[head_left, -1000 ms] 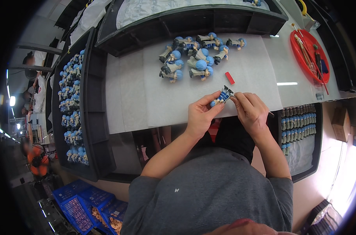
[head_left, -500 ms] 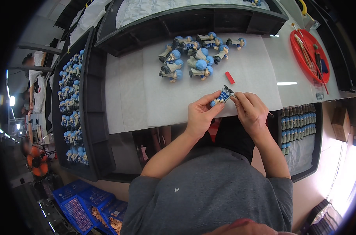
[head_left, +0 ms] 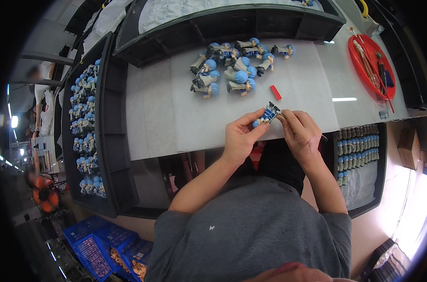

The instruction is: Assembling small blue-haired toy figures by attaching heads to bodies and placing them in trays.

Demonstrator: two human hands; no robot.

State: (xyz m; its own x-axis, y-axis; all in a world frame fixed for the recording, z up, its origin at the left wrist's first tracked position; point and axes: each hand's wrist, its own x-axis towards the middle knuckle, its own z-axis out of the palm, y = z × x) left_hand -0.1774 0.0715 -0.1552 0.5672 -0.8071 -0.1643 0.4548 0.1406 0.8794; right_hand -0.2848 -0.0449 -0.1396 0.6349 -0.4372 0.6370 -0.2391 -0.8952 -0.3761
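Between the thumb and fingers of my left hand [head_left: 241, 137] is a small figurine [head_left: 269, 114] with blue hair and blue-and-white clothes. It is tilted, its head toward my palm and its dark shoes pointing away from me. My right hand [head_left: 301, 134] is pinched close against the figurine's side. A thin stick-like tool [head_left: 323, 137] pokes out behind that hand; its tip is hidden by the fingers. Just beyond the figurine, a small red block [head_left: 275, 92] rests on the table. Farther back, several similar figurines [head_left: 240, 76] lie in a loose group.
Black trays of figurines stand at the left [head_left: 111, 141] and low on the right [head_left: 381, 178]. Another black tray [head_left: 232, 29] spans the table's far side. A red dish [head_left: 355, 61] at the far right holds brushes. Blue crates [head_left: 93, 235] sit at lower left.
My hands and the figurine stay almost in place, with at most a tiny shift. A person in the left background has moved slightly.
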